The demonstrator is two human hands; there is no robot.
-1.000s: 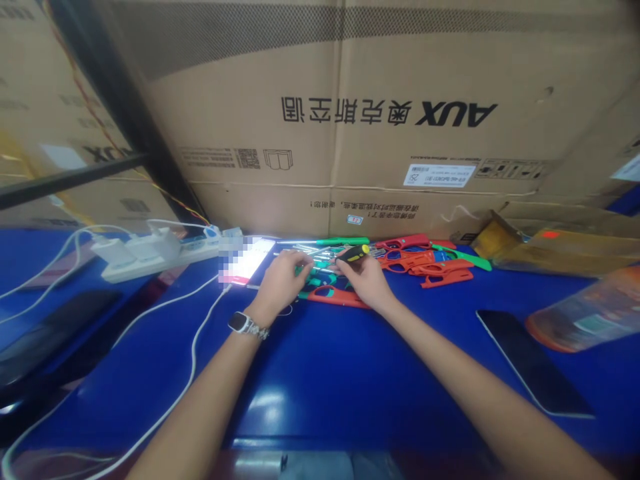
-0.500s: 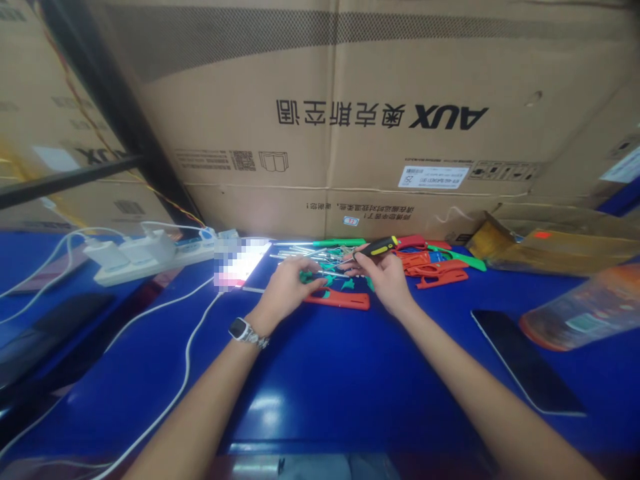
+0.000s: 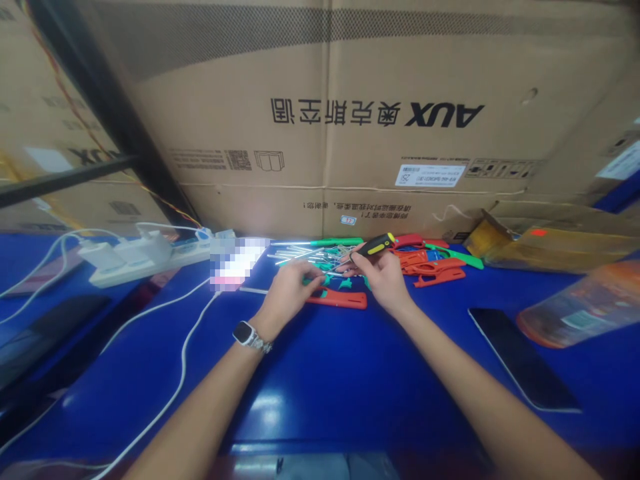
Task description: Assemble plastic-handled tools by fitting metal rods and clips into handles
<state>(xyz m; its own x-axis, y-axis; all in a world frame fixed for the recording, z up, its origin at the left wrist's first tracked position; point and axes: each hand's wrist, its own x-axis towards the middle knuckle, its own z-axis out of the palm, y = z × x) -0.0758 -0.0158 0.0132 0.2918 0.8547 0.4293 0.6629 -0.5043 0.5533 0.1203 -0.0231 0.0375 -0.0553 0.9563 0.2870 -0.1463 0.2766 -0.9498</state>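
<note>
My right hand (image 3: 386, 277) is closed round a screwdriver (image 3: 377, 245) with a black and yellow handle. Its thin shaft points down and left towards the fingertips of my left hand (image 3: 293, 288). Those fingertips are pinched together near the shaft's end; what they hold is too small to make out. Just below both hands lies an orange-red plastic shell (image 3: 340, 299), like a long lighter's handle, partly covered by the left fingers. Small green plastic pieces (image 3: 346, 283) are scattered between the hands. Behind them lie several thin metal rods (image 3: 293, 253).
Orange-red shells (image 3: 433, 267) are heaped right of my right hand. A lit phone (image 3: 245, 257) on a cable and a white power strip (image 3: 145, 262) are at left. At right are a dark phone (image 3: 520, 357), a plastic jar (image 3: 585, 310) and an open carton (image 3: 540, 243).
My left thumb and fingers have come closer together near the screwdriver's end. The right hand keeps its hold on the screwdriver. The whole view has shifted slightly.
</note>
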